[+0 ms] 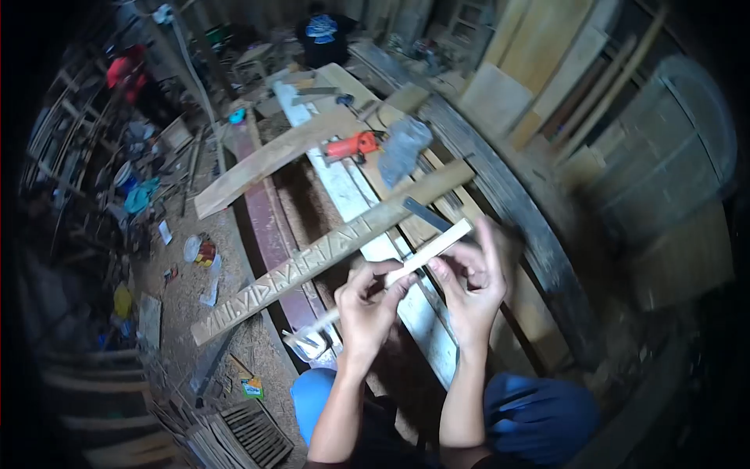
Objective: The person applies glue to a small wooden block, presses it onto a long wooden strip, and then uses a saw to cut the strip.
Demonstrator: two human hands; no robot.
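My left hand (366, 305) pinches the near end of a pale narrow wooden strip (433, 248) between thumb and fingers. My right hand (475, 289) has its thumb and bent fingers on the same strip farther along, with the index finger raised. A thin pale stick (322, 320) shows on the other side of my left hand; whether it is part of the strip I cannot tell. Just beyond lies a long plank carved with letter-like marks (285, 283), slanting across the bench boards. A dark flat metal piece (426, 213) rests across that plank's edge near the strip.
Farther up the bench are a red power tool (350, 146), a clear plastic bag (404, 144) and a broad board (273, 156). A small white container (310, 345) sits near my left knee. Gaps separate the bench boards. Two people (129, 74) are in the background.
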